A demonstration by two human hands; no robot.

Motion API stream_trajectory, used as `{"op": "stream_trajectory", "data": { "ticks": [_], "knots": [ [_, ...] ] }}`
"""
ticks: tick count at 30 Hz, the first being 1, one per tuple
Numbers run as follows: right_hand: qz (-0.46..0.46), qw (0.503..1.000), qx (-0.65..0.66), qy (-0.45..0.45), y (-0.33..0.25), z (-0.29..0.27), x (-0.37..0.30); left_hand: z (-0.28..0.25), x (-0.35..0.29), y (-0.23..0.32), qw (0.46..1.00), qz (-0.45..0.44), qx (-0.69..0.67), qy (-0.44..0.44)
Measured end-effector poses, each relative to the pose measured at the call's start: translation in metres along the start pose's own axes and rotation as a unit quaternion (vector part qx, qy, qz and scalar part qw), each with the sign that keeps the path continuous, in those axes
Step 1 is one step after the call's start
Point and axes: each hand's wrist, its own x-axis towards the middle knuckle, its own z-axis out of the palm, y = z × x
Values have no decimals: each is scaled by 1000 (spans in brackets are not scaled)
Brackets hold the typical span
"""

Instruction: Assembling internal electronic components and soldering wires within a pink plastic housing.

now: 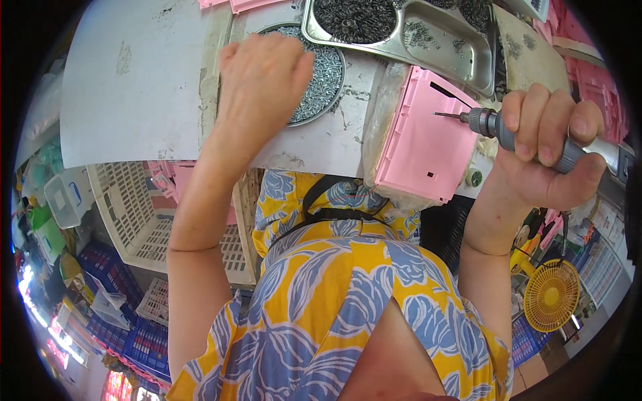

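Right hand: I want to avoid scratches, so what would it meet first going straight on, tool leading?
Probably the pink panel: the grey screwdriver in the right hand points across it. Height is unclear, so the bit might pass above it.

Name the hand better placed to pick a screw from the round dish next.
Probably the left hand: it is right at the round dish of silvery screws, though its fingertips are hidden. The right hand is farther off and wrapped around a grey power screwdriver.
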Motion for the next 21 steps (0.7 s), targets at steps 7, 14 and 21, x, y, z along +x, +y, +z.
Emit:
{"op": "stream_trajectory", "data": {
  "ticks": [7, 14, 21],
  "knots": [
    [-15, 1000, 3, 24, 5, 1, 8, 25, -11, 47, 950, 232, -209, -1],
    [-71, 992, -26, 96, 42, -14, 23, 16, -15, 54, 954, 289, -61, -49],
    [-72, 980, -89, 161, 59, -1, 29, 16, -19, 66, 953, 298, -12, -56]
  ]
}}
